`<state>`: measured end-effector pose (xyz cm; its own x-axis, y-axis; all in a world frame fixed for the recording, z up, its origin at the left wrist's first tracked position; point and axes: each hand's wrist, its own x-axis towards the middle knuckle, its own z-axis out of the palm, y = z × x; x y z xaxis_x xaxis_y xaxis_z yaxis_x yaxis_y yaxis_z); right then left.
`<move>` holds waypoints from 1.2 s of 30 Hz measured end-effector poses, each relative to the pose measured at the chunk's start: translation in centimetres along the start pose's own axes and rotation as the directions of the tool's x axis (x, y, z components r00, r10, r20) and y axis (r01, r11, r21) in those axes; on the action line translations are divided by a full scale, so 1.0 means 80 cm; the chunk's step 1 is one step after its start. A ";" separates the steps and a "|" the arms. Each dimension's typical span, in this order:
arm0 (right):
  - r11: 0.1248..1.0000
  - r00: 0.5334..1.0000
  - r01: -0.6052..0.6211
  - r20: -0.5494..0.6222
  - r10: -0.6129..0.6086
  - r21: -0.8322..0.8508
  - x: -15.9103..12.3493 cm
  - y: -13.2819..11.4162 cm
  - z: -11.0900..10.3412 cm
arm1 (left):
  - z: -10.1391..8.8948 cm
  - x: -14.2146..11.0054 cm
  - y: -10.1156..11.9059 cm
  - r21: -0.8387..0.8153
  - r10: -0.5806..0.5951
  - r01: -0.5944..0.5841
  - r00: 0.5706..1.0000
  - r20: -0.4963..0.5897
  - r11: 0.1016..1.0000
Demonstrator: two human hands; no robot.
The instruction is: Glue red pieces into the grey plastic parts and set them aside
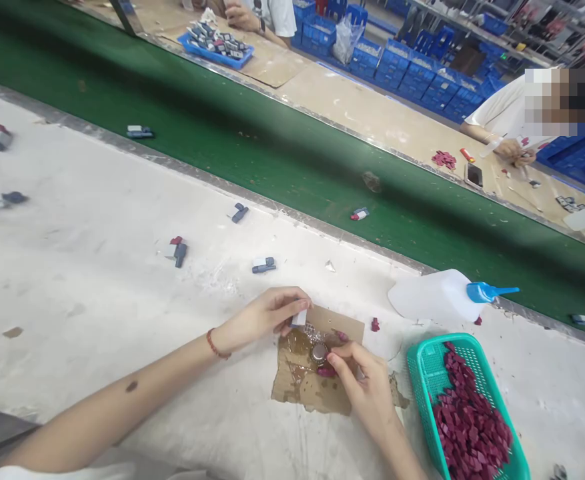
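Observation:
My left hand [287, 312] pinches a small white-and-grey plastic part [299, 319] above the top left of a cardboard piece [317, 393]. The cardboard lies on the white table, stained with a wet, shiny liquid. On it sits a small round bottle-cap-like dish [319, 353]. My right hand [365, 380] is closed, thumb and forefinger together at the dish's right edge; what they hold, if anything, is too small to make out. One maroon piece [326, 372] lies just below the dish, by my right thumb. Another maroon piece [341, 335] shows above the forefinger.
A green basket [417, 373] of maroon pieces [467, 420] stands at right. Behind it lies a white squeeze bottle [432, 297] with a blue nozzle. Small grey-and-white assemblies [263, 265] dot the table. Beyond runs a green conveyor belt [292, 173]; two people work across it.

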<state>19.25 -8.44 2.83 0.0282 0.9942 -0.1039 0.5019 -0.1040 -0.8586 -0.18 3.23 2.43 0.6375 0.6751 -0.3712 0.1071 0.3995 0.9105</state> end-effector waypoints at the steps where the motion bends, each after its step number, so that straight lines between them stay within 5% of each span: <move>1: 0.998 0.999 0.040 0.023 -0.039 -0.040 0.002 0.000 0.004 | 0.004 -0.005 -0.003 -0.057 -0.021 0.021 1.000 -0.004 0.998; 6: 0.970 0.984 0.176 0.050 -0.170 -0.167 0.010 0.005 0.012 | 0.016 -0.023 -0.018 -0.285 -0.058 0.074 0.996 0.065 0.956; 12: 0.973 0.985 0.148 0.115 -0.129 -0.178 0.008 0.007 0.008 | 0.019 -0.025 -0.034 -0.272 -0.069 0.077 0.997 0.040 0.959; 16: 0.993 0.989 0.105 0.105 -0.099 -0.049 0.008 0.006 0.013 | 0.021 -0.024 -0.039 -0.283 -0.073 0.079 0.997 0.030 0.956; 19: 0.987 0.998 -0.057 0.047 0.051 0.149 0.007 0.008 0.013 | 0.023 -0.024 -0.041 -0.256 -0.029 0.027 1.000 -0.005 0.966; 22: 0.899 0.982 -0.165 -0.014 0.186 0.407 0.005 0.011 0.009 | 0.027 -0.027 -0.042 -0.187 0.045 -0.050 0.998 -0.035 0.981; 27: 0.775 0.976 -0.122 -0.065 0.206 0.621 0.006 0.005 0.009 | 0.036 -0.034 -0.043 0.103 0.171 -0.159 0.978 -0.118 0.982; 30: 0.751 0.976 -0.114 -0.068 0.207 0.650 0.006 0.000 0.015 | 0.037 -0.034 -0.050 0.269 0.342 -0.306 0.935 -0.098 0.913; 33: 0.740 0.974 -0.137 -0.046 0.221 0.658 0.005 0.000 0.022 | 0.035 -0.032 -0.060 0.372 0.581 -0.531 0.813 -0.030 0.761; 36: 0.730 0.972 -0.151 -0.034 0.232 0.667 0.003 0.003 0.029 | 0.034 -0.030 -0.066 0.422 0.688 -0.624 0.726 0.001 0.658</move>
<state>17.35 -8.25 1.42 0.1731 0.9434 -0.2829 -0.2142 -0.2443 -0.9457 -0.22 -2.17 -1.00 0.5371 0.7644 0.3566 -0.0052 -0.4198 0.9076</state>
